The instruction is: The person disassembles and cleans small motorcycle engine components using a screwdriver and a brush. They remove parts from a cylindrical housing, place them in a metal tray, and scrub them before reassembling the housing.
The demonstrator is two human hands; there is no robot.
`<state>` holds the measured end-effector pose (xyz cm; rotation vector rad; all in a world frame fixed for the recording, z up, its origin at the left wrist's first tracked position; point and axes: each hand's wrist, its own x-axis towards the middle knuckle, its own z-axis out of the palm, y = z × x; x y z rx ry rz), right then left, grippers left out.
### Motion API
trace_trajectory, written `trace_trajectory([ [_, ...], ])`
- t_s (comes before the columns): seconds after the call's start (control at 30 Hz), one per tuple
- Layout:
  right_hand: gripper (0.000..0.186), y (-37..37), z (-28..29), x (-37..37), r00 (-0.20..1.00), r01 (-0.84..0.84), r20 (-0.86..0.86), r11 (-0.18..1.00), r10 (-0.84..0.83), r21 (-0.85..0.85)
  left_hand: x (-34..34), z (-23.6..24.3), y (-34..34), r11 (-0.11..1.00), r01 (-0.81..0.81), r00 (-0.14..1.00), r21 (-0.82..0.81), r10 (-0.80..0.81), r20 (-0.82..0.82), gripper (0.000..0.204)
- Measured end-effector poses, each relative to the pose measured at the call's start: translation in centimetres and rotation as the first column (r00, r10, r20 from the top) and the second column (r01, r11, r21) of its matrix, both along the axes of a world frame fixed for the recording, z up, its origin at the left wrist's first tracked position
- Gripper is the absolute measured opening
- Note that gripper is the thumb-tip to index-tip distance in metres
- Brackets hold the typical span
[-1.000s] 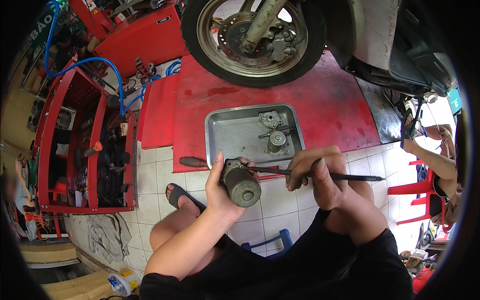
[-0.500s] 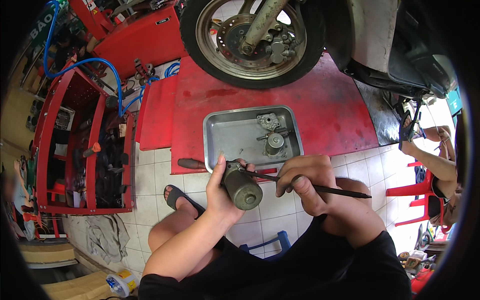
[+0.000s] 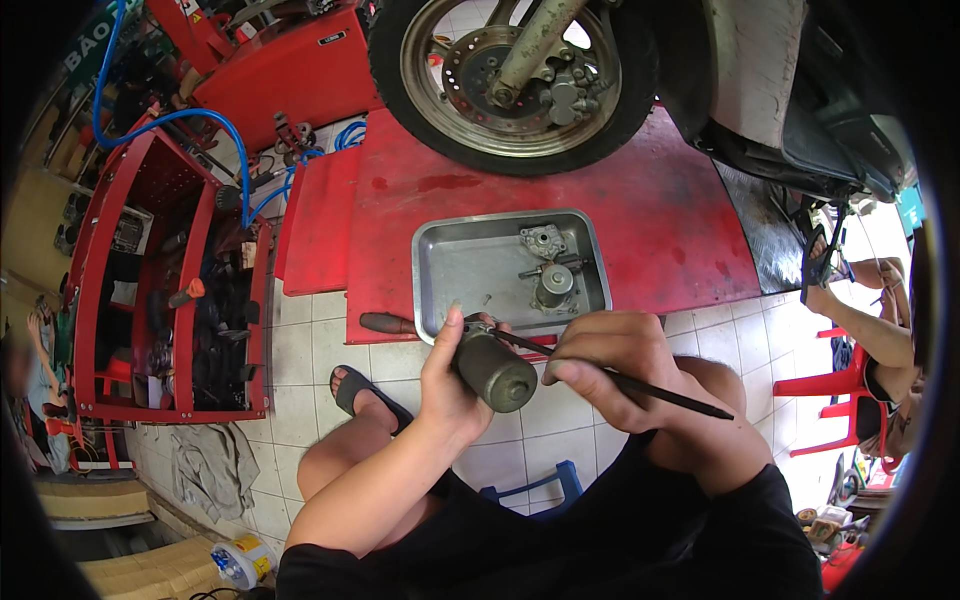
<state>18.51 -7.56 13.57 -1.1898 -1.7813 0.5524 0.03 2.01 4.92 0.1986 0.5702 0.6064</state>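
Note:
My left hand (image 3: 445, 385) is wrapped round a dark metal cylindrical motor (image 3: 497, 375), its rounded end tilted toward me. A long thin dark rod-like tool (image 3: 660, 392) lies in my closed right hand (image 3: 610, 365), thumb and fingers pinching it. Its far tip meets the motor's upper end, where small fittings show; the exact contact is too small to make out. Just beyond both hands sits a shallow metal tray (image 3: 430, 270). In it are a second, smaller silver motor (image 3: 554, 286) with a bracket and a grey cast metal part (image 3: 543, 240).
A dark tool handle (image 3: 387, 323) juts out left of the tray. The tray rests on a red lift platform (image 3: 660, 230) under a motorbike wheel (image 3: 510, 90). Left stands a red tool cart (image 3: 180, 300); right, a red stool (image 3: 825, 385) beside another person's legs. A blue stool (image 3: 570, 485) shows below.
My right thumb has come down onto the rod, whose near end now slants lower. The motor has shifted slightly up and right. The whole view has moved a little.

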Motion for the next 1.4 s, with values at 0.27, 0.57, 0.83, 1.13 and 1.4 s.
trace_trajectory([
  [0.27, 0.018, 0.3, 0.0, -0.3, 0.99, 0.071, 0.115, 0.994, -0.081, 0.082, 0.5, -0.7, -0.3, 0.999, 0.026, 1.0, -0.043, -0.026, 0.007, 0.049],
  [0.57, 0.031, 1.0, -2.2, -1.3, 0.971, 0.227, 0.027, 0.954, -0.237, 0.195, 1.2, -1.3, -0.7, 0.993, 0.077, 0.997, -0.087, -0.076, 0.02, 0.049],
  [0.83, 0.055, 0.0, -1.6, -1.2, 0.992, 0.061, -0.109, 0.997, -0.056, 0.041, 1.4, -1.3, -1.2, 0.984, 0.035, 0.999, -0.176, -0.04, -0.022, 0.063],
  [1.13, 0.019, 0.3, -2.6, 0.2, 0.973, 0.229, 0.006, 0.964, -0.232, 0.132, 1.4, -0.7, -2.1, 0.991, 0.128, 0.982, -0.042, -0.12, 0.148, 0.066],
  [1.4, 0.02, -1.2, 0.5, -0.4, 0.99, 0.103, -0.119, 0.972, -0.08, 0.209, 0.6, -0.7, -0.4, 0.992, 0.034, 0.998, -0.124, -0.028, 0.055, 0.058],
])
